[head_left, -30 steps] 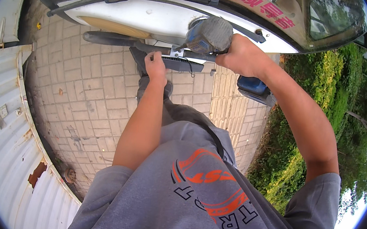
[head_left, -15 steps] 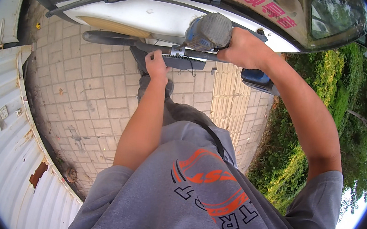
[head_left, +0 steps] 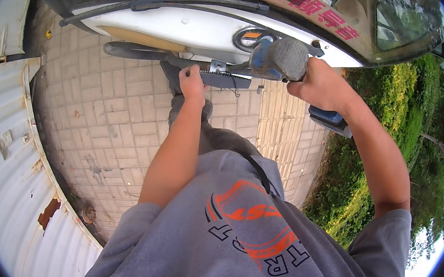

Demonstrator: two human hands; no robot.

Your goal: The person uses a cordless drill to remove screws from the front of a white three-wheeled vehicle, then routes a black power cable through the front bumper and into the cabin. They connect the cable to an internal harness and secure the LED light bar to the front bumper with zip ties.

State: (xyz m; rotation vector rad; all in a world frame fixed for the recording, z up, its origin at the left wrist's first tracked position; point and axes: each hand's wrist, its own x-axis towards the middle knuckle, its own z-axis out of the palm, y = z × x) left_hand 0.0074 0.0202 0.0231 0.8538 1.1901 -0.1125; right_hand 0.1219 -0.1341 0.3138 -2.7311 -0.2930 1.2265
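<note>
My right hand [head_left: 324,84] is wrapped round the grip of a blue-and-grey cordless power driver [head_left: 280,57], whose battery [head_left: 329,120] sticks out below the hand. The driver's nose points left, just right of a small silver bracket [head_left: 218,66] on a dark bar [head_left: 139,52] across the vehicle's front. My left hand [head_left: 192,84] is at the left end of a dark grey strip [head_left: 231,81] with a toothed upper edge, just under the bar. Its fingers are pinched together; what they hold is hidden. A thin black wire [head_left: 235,88] hangs by the strip.
The white vehicle front [head_left: 186,20] lies ahead, with a wiper [head_left: 204,2], windshield and oval emblem [head_left: 251,37]. White rusty corrugated metal [head_left: 21,170] stands to the left. Green hedge [head_left: 384,157] grows on the right. Paving bricks [head_left: 111,98] cover the ground.
My right hand has drawn the driver to the right and slightly down, away from the silver bracket. The oval emblem has come into sight. My left hand stays at the strip.
</note>
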